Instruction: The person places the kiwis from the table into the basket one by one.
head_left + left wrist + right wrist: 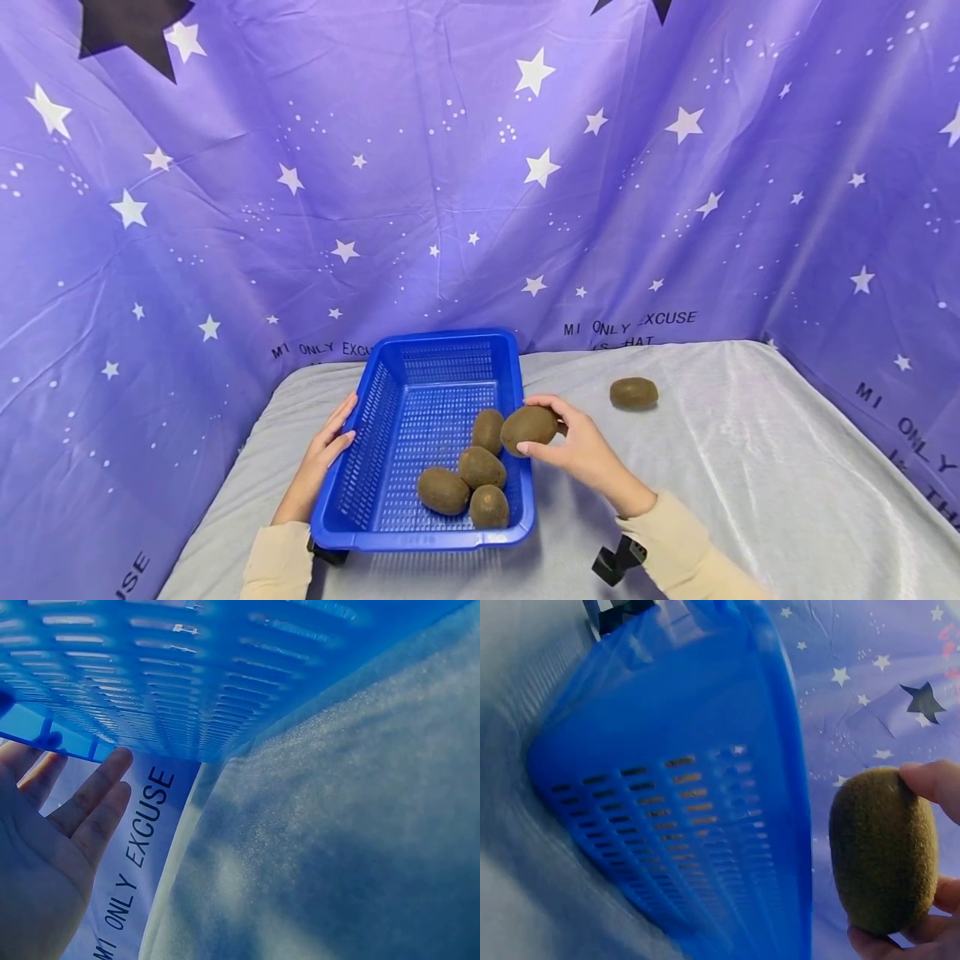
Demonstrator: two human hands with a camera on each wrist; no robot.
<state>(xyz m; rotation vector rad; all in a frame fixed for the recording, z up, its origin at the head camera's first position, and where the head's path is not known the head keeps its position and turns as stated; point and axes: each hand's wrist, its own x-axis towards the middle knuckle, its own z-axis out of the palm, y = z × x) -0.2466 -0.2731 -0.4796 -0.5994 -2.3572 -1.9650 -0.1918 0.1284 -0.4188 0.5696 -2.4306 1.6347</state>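
Observation:
My right hand (581, 446) pinches a brown, fuzzy kiwi (527, 430) between thumb and fingers, above the right rim of a blue plastic basket (420, 540). In the right wrist view, the held kiwi (883, 851) is at rim height, just outside the slotted wall. Several more kiwis (442, 491) lie together in the right front part of the basket. At the basket's left side, my left hand (322, 454) touches the rim. The left wrist view shows its fingers (94, 791) nearly straight along the underside of that rim.
One kiwi (633, 393) lies on the grey cloth-covered table (712, 467), to the right of the basket. Close behind the table hangs a purple curtain (450, 167) with stars, which also runs along both sides.

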